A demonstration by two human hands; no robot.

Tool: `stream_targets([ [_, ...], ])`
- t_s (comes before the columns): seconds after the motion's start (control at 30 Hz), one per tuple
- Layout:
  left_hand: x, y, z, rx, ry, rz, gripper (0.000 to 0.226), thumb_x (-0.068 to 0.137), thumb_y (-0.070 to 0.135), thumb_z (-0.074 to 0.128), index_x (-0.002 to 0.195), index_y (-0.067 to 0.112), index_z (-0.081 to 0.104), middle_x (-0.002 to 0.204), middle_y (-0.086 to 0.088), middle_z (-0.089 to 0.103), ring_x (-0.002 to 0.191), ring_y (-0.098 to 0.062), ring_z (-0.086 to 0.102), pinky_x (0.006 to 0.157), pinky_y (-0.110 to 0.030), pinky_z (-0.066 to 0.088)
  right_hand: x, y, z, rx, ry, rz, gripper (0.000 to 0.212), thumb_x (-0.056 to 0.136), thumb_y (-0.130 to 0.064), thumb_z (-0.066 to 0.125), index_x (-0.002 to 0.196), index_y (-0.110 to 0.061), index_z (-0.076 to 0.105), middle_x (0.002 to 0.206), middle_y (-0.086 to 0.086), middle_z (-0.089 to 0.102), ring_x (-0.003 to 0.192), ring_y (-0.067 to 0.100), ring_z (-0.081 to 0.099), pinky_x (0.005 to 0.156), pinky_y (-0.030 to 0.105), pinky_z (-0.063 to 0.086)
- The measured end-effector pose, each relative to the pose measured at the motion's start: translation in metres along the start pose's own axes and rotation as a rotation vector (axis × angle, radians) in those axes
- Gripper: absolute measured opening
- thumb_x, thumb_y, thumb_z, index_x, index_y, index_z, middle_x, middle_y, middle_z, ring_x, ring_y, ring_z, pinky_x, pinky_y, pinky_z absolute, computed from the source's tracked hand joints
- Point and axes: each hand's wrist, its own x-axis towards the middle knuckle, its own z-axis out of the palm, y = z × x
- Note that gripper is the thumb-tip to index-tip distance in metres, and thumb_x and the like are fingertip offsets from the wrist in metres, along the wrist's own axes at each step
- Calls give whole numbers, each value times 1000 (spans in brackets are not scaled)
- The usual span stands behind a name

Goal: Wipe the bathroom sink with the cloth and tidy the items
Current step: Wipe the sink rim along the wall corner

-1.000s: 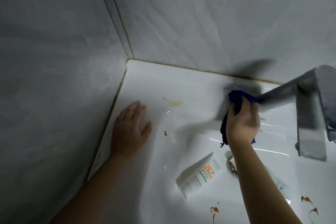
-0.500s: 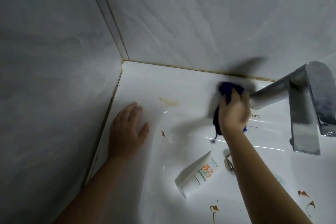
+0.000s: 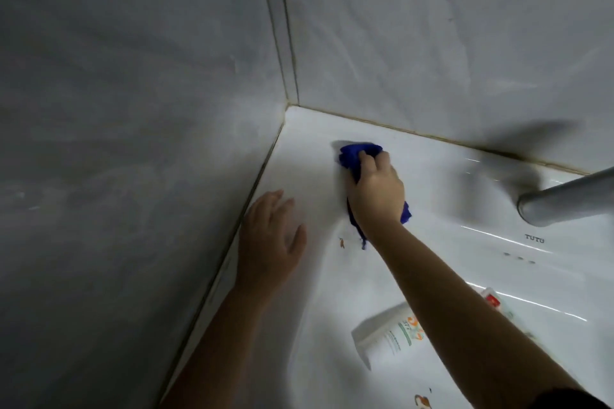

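My right hand (image 3: 377, 191) presses a bunched blue cloth (image 3: 355, 156) onto the white sink (image 3: 425, 173), on the back left part of its rim near the wall corner. My left hand (image 3: 269, 242) lies flat, fingers spread, on the left rim and holds nothing. A white tube (image 3: 388, 334) with orange print lies in the basin, partly behind my right forearm. A small brown stain (image 3: 342, 243) sits on the basin slope just below the cloth.
The grey faucet spout (image 3: 564, 201) juts in from the right edge. Tiled walls (image 3: 133, 143) close in the left and back sides. A red-capped item (image 3: 491, 300) peeks out behind my forearm. More brown stains (image 3: 422, 401) mark the basin at the bottom.
My right hand has swept the cloth left from beside the faucet to the back left of the rim, over the brown smear. The view has shifted left. My left hand stays planted.
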Motion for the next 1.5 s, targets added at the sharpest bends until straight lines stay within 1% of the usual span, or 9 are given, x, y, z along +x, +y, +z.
stream_targets([
  [0.1,-14,-12,0,52,2,2,45,82,32,47,113,3,63,119,-18,59,111,-30,49,93,-42,44,21,-34,17,18,-81,-209,33,94,-24,44,121,-6,50,118,14,50,94,31,53,69,38,42],
  [0.23,-20,-13,-1,55,-9,-33,45,82,33,47,113,4,62,123,-16,57,114,-28,48,96,-36,36,5,18,-5,21,-50,-398,37,87,-23,58,120,-6,56,105,16,57,85,35,57,66,36,43],
  [0.43,-20,-11,-1,62,-22,-65,44,81,33,49,114,8,62,125,-13,56,115,-27,48,96,-36,37,16,14,2,12,60,-93,30,88,-22,55,109,-1,58,107,23,53,85,41,54,66,42,44],
  [0.63,-21,-12,-1,56,-23,-80,45,83,35,48,117,9,61,127,-11,55,116,-24,48,96,-34,38,8,-18,13,65,-84,-523,37,82,-20,65,116,-6,60,98,14,59,82,33,59,65,34,46],
  [0.8,-20,-12,-1,55,-28,-90,44,80,34,48,113,8,62,124,-12,56,114,-26,48,94,-36,40,-9,59,-19,88,173,-190,36,82,-24,58,109,-1,61,90,22,57,71,39,58,60,36,47],
  [0.93,-21,-12,-1,51,-27,-89,44,81,35,48,114,9,62,126,-11,55,116,-26,49,95,-36,38,16,60,-24,200,359,206,33,81,-14,61,111,2,58,110,29,53,83,45,56,67,40,44],
  [1.1,-20,-13,0,41,-8,-70,43,81,35,49,113,9,62,126,-10,56,115,-24,49,97,-34,37,46,-2,12,126,136,-239,33,81,-12,63,110,2,59,104,28,56,80,42,56,65,43,48],
  [1.33,-19,-13,1,52,-3,-74,44,79,35,48,112,8,62,124,-12,56,114,-26,48,93,-37,38,-12,100,-43,100,395,302,47,79,-28,47,116,-2,59,113,28,54,89,46,56,73,43,45],
  [1.5,-19,-13,1,65,6,-69,44,80,36,48,111,8,63,123,-12,57,112,-27,50,92,-37,40,-3,34,-4,117,204,61,33,82,-25,54,103,-2,63,102,24,57,82,42,57,65,42,46],
])
